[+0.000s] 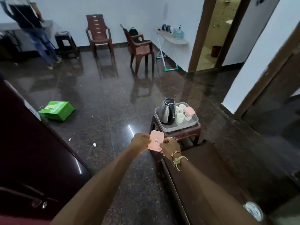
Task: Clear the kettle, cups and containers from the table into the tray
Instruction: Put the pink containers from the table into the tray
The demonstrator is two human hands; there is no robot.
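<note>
A pink lidded container (156, 140) with a small printed label on its lid sits between both hands, in the air just in front of the near left corner of a low brown stool (186, 134). The left hand (140, 141) grips the container's left edge, fingers curled under and thumb on top. The right hand (170, 146) grips its right near edge the same way. A gold bangle and a pale knotted cord (178, 159) circle the right wrist.

On the stool, just beyond the held container, stands a grey tray (174, 128). In its left part a steel kettle (166, 113) with a black handle stands upright. To its right is a cluster of white cups (180, 117), and a second pink container (189, 111) rests on top of the cups at the tray's far right.

A dark counter (219, 176) runs along the near right, under the right forearm, with its far end just beside the stool.

On the glossy dark floor to the left lies a green box (56, 110). Two brown plastic chairs (99, 34) stand by the far wall, an ironing board (172, 38) carrying bottles stands to their right, and another person (32, 26) stands at the far left.
</note>
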